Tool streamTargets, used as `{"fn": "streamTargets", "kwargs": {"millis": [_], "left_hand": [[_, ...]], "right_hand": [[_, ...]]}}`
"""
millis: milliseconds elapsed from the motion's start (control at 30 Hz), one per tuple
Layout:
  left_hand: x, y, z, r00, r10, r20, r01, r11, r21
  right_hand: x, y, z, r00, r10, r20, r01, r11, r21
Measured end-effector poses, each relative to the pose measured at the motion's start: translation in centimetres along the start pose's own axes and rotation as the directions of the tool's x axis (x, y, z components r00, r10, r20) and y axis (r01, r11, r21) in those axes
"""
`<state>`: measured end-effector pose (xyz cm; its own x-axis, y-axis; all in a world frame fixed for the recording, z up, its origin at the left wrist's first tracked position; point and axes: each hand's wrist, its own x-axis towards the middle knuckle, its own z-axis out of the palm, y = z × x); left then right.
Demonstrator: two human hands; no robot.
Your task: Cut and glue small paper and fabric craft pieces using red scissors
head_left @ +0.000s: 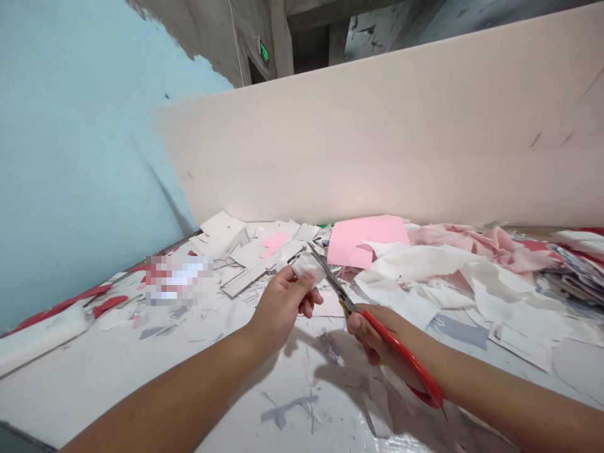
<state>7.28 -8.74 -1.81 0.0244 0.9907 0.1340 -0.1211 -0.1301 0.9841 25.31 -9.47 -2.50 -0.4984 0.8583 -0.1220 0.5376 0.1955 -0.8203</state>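
My left hand (287, 299) pinches a small white piece (309, 269), paper or thin cloth, between thumb and fingers above the table. In my right hand (377, 336) is a pair of scissors (401, 352) with red handles and metal blades. The blades point up and to the left, right beside the white piece; I cannot tell whether they touch it. A pink sheet (361, 236) with a notch cut in its lower edge lies just behind the blades.
White fabric (434, 270) and pink fabric (486, 245) are heaped at the right. White card pieces (224, 233) and red scraps (111, 304) lie on the left. Small cuttings (287, 409) litter the white table (155, 377). A pale panel (377, 145) rises behind, beside a blue wall (85, 138).
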Motion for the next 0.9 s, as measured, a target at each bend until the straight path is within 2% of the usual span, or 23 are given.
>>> {"fn": "streamTargets", "kwargs": {"millis": [300,600,900], "left_hand": [[0.17,-0.35,-0.23,1.000,0.022,0.005,-0.022,0.999,-0.023],[0.34,-0.60,-0.33,1.000,0.014,-0.002,-0.014,0.999,-0.037],[0.43,-0.68,-0.29,1.000,0.015,-0.019,-0.016,0.998,-0.060]], "right_hand": [[-0.03,0.15,0.14,1.000,-0.004,0.003,0.004,0.998,0.063],[-0.14,-0.19,0.07,1.000,0.029,-0.012,-0.029,1.000,-0.006],[-0.11,-0.22,0.31,0.999,0.019,-0.047,-0.018,1.000,0.013]]}}
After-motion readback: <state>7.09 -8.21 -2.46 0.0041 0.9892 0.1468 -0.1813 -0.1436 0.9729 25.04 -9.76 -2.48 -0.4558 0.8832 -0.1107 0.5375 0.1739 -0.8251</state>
